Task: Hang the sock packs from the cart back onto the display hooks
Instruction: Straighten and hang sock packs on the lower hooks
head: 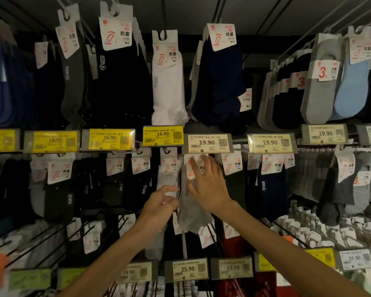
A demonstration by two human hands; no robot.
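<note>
1. The sock display point(255, 86) fills the whole view. It carries rows of hanging packs on long metal hooks, with strips of price tags between the rows.
2. Upper row, toward 12 o'clock from the view centre: a black sock pack point(120, 78), a white sock pack point(167, 82) and a navy sock pack point(221, 82) hang side by side, each from its own hook.
3. The grey sock pack point(192, 213) is at the view centre, in the middle row. Its white card point(198, 166) sits directly at 6 o'clock of the white 19.90 price tag point(207, 143) and touches the tag's lower edge. The tag hides the hook, so it cannot be told whether the card is on it.
4. The right hand point(208, 187) enters from 5 o'clock. Its grip is not closed: the fingers are straight and spread, lying flat against the card and the upper part of the grey sock pack.
5. The left hand point(159, 204) enters from 7 o'clock and lies at 9 o'clock of the grey sock pack. Its fingertips reach the pack's left edge. The hand is blurred, so it cannot be told whether its grip pinches that edge.
6. The yellow 16.90 price tag point(162, 135) is at 10 o'clock of the card.
</note>
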